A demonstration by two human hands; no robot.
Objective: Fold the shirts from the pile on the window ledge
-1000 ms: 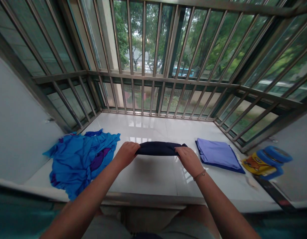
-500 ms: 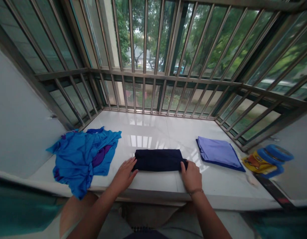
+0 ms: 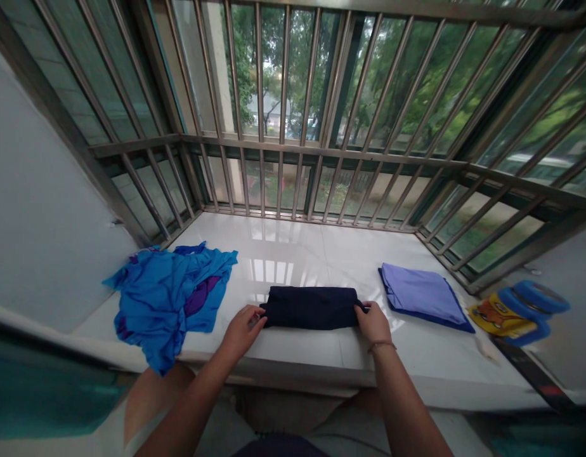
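A dark navy folded garment (image 3: 312, 308) lies as a long flat strip on the white window sill (image 3: 297, 352), close to its front edge. My left hand (image 3: 245, 325) pinches the strip's left end between thumb and fingers. At the opposite end, my right hand (image 3: 373, 322) grips the right corner, with a bracelet on that wrist. What kind of garment it is cannot be made out from the folded cloth.
Crumpled blue and purple clothes (image 3: 167, 301) are heaped at the left. To the right lies a folded lavender cloth (image 3: 421, 293) on a navy one. Beyond it stands a blue and yellow jar (image 3: 514, 311). Metal window bars (image 3: 316, 149) border the back.
Both hands have gone from resting flat at the garment's ends to pinching them. The left end is now drawn into a narrow point. The view has shifted slightly.
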